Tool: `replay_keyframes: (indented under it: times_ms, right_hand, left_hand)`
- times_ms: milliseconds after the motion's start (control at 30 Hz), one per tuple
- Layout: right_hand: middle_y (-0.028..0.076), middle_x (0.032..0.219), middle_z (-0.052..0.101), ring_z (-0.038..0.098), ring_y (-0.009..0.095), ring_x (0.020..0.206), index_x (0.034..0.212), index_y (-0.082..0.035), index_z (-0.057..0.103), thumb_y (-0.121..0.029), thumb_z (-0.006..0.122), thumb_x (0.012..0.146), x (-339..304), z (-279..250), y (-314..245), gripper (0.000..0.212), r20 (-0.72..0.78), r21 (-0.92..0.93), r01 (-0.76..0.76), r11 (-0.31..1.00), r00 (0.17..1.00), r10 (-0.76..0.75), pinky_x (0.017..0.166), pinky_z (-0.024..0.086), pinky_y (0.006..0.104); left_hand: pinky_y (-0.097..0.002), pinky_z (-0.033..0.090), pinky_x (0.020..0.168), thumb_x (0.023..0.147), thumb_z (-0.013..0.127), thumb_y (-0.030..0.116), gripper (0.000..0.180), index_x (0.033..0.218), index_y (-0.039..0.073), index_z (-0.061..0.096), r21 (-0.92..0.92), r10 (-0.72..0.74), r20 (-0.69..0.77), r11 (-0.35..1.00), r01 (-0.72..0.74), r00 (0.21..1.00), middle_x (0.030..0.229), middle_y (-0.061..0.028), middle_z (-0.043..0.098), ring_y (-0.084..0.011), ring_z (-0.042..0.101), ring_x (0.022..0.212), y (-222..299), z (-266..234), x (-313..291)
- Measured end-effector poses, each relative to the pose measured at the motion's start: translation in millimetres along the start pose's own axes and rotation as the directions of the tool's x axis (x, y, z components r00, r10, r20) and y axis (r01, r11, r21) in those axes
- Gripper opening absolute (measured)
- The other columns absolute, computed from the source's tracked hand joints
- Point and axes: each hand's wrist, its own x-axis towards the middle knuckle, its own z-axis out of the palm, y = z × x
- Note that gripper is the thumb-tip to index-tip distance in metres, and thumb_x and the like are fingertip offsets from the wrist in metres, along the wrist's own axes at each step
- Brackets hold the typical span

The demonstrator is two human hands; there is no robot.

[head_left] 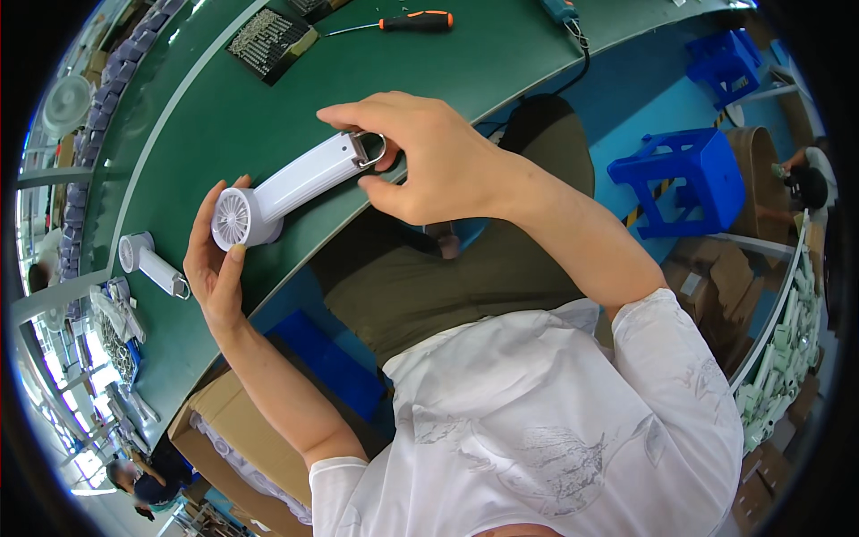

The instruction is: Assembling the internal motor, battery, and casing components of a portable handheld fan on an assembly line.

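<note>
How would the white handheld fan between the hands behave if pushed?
The white handheld fan would probably stay stiff, its long handle looking like hard plastic. It might pivot, given the broad round head at one end.

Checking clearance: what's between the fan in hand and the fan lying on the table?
In the head view, the left hand and a strip of green tabletop.

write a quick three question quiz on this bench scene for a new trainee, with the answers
1. True or false: the person's left hand is around the round, grilled head of the long-handled white plastic fan.
2. Which lies on the green tabletop? a) red claw hammer; b) screwdriver with an orange-and-black handle; c) yellow tape measure.
3. Which hand is at the handle end of the fan, opposite its head?

Key: 1 true; 2 b; 3 the right hand.
</note>
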Motion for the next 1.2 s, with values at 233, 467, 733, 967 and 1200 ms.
replay_keyframes:
  times_ms: [233, 467, 733, 967, 1200]
  right_hand:
    - [0.015, 0.118, 0.067, 0.066, 0.027, 0.095, 0.135, 0.002, 0.063, -0.018, 0.089, 0.074, 7.4, -3.9, 11.2, 0.069, 0.067, -0.222, 0.248, 0.943, 0.969, -0.239, 0.075, 0.059, 0.0337]
    - [0.019, 0.099, 0.07, 0.069, 0.035, 0.095, 0.117, 0.006, 0.071, -0.027, 0.086, 0.077, 8.5, -35.1, -2.8, 0.054, 0.198, -0.269, -0.07, 0.961, 0.972, 0.126, 0.086, 0.056, 0.0402]
    - [0.019, 0.074, 0.067, 0.067, 0.037, 0.074, 0.084, 0.003, 0.073, -0.019, 0.081, 0.083, 14.5, -31.4, 6.7, 0.023, 0.233, -0.161, -0.046, 0.986, 0.969, 0.084, 0.071, 0.054, 0.0448]
    - [0.011, 0.082, 0.067, 0.068, 0.024, 0.072, 0.109, 0.001, 0.078, -0.018, 0.086, 0.082, 18.4, -30.5, 4.8, 0.033, 0.292, -0.221, -0.063, 0.973, 0.948, 0.128, 0.068, 0.054, 0.036]
    - [0.019, 0.072, 0.069, 0.07, 0.037, 0.073, 0.096, 0.003, 0.078, -0.02, 0.082, 0.084, 16.1, -28.4, 8.3, 0.026, 0.256, -0.177, -0.084, 0.981, 0.958, 0.128, 0.072, 0.056, 0.0424]
  left_hand:
    - [-0.0465, 0.031, 0.124, 0.093, 0.072, 0.03, 0.078, 0.155, -0.007, 0.042, 0.004, 0.006, 0.012, 1.0, -0.006, 1.0, 0.147, -0.0342, 0.055, -0.0373, 0.051, 0.143, -2.3, -2.3, -1.1]
    - [-0.0458, 0.032, 0.123, 0.093, 0.072, 0.031, 0.079, 0.155, -0.008, 0.042, 0.011, -0.002, 0.02, 1.0, 0.002, 1.0, 0.148, -0.0348, 0.054, -0.0378, 0.051, 0.143, -1.3, -2.3, -0.5]
    - [-0.0461, 0.037, 0.121, 0.093, 0.073, 0.032, 0.075, 0.152, -0.006, 0.047, -0.004, 0.02, -0.006, 1.0, -0.02, 1.0, 0.143, -0.0311, 0.06, -0.0348, 0.056, 0.139, -0.6, 0.8, 0.5]
    - [-0.0458, 0.036, 0.121, 0.094, 0.073, 0.032, 0.076, 0.153, -0.007, 0.046, 0.002, 0.01, -0.01, 1.0, -0.01, 1.0, 0.144, -0.0312, 0.06, -0.035, 0.056, 0.139, 0.9, 0.8, -0.2]
    - [-0.0459, 0.03, 0.124, 0.093, 0.074, 0.036, 0.082, 0.155, -0.008, 0.042, 0.024, 0.003, 0.006, 1.0, -0.003, 1.0, 0.147, -0.0355, 0.055, -0.0384, 0.051, 0.143, -2.8, -3.3, -0.6]
